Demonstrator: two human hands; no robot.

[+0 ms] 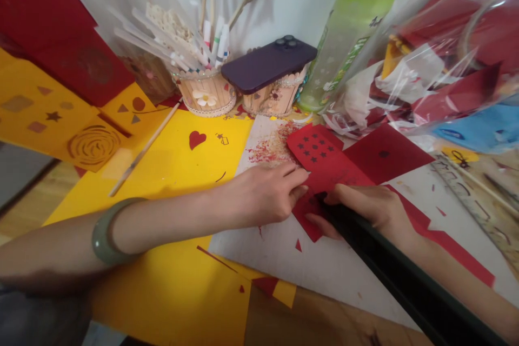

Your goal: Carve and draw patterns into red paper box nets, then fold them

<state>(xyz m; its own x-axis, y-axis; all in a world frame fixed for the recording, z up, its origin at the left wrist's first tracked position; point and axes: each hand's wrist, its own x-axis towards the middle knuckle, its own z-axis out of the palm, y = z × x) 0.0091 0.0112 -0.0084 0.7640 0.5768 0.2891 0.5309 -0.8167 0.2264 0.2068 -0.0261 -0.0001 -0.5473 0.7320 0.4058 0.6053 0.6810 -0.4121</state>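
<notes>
Left hand is curling its fingers over red paper, hold indeterminable; right hand is gripping long black object.

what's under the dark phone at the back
The phone lies on a wooden-sided cup. Whatever is inside that cup is hidden, since the phone covers its top.

The red sheet looks like matt paper, the bangle glossy
</notes>
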